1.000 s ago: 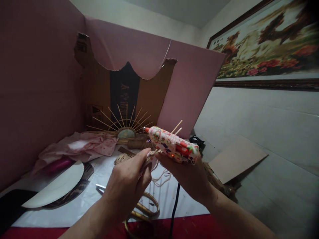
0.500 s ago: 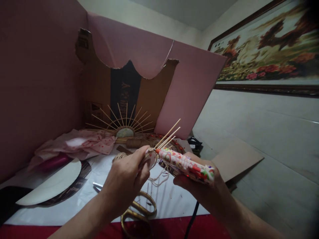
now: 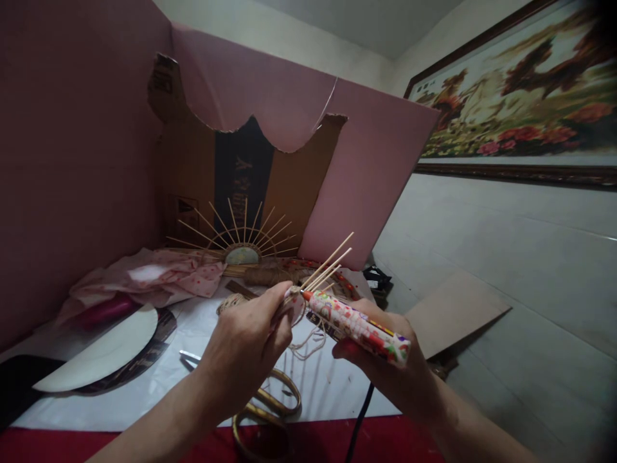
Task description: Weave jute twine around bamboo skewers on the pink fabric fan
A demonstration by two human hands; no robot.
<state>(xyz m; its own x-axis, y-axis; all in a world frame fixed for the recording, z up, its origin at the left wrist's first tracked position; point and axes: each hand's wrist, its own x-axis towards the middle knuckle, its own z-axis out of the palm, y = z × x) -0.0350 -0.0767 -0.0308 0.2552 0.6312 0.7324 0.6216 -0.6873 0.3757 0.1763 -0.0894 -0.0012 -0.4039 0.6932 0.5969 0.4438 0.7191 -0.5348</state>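
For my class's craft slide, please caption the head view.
The left hand holds a small craft piece with thin sticks; the right hand points a glue gun at it.

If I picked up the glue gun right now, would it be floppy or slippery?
The glue gun probably feels stiff, since its body looks straight. Its patterned wrapping might help grip. The black cord below the right hand could tug.
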